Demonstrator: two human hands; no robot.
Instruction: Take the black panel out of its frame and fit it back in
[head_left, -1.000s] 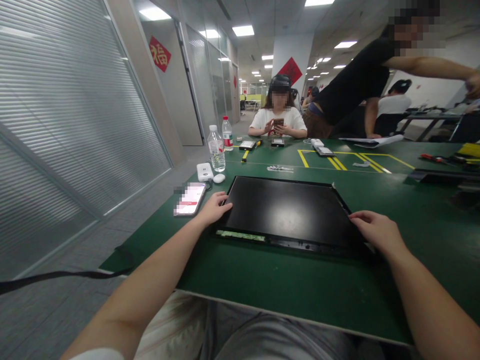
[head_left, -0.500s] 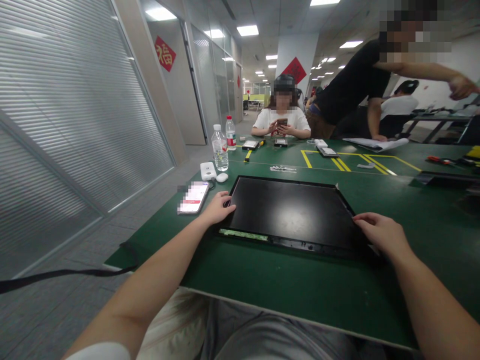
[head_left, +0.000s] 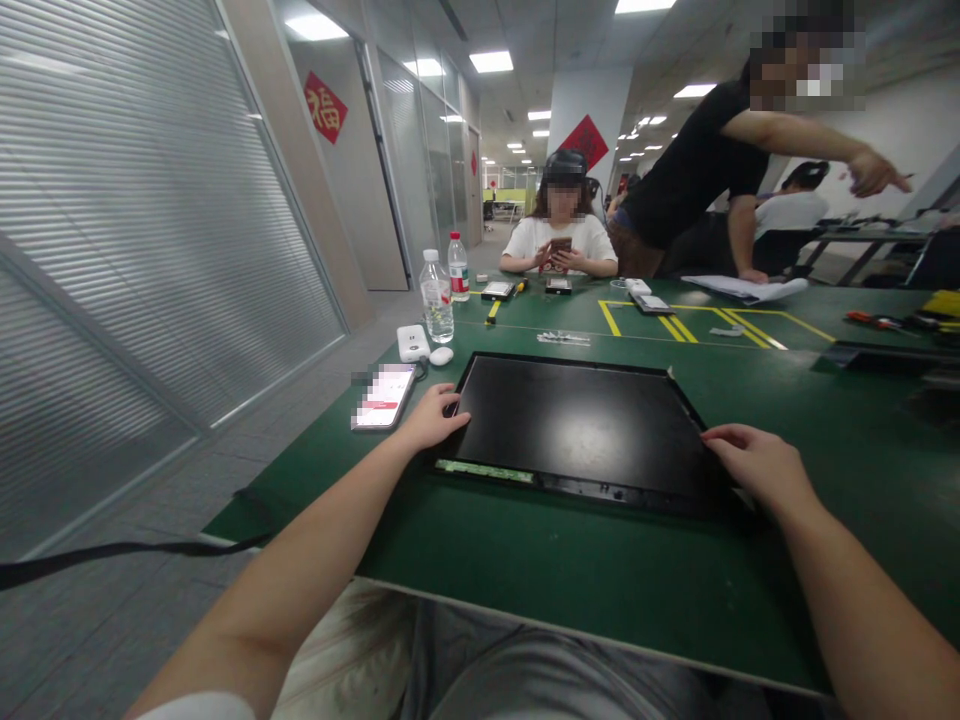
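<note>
A large black flat panel (head_left: 577, 425) lies on the green table (head_left: 570, 570) in front of me. My left hand (head_left: 433, 420) grips its near left edge, fingers curled over the rim. At the near right edge my right hand (head_left: 757, 468) holds the panel, fingers curled along its side. A thin green circuit strip (head_left: 484, 471) shows along the panel's near edge.
A lit phone (head_left: 382, 397) lies left of the panel, with a white box (head_left: 412, 343), a white mouse (head_left: 441, 356) and two water bottles (head_left: 436, 297) beyond. Across the table a seated person holds a phone; a standing person in black reaches right. Yellow floor-tape lines (head_left: 675, 325) mark the far table.
My hands and the panel have stayed in place. The standing person's outstretched arm has swung a little to the left and the view has shifted slightly.
</note>
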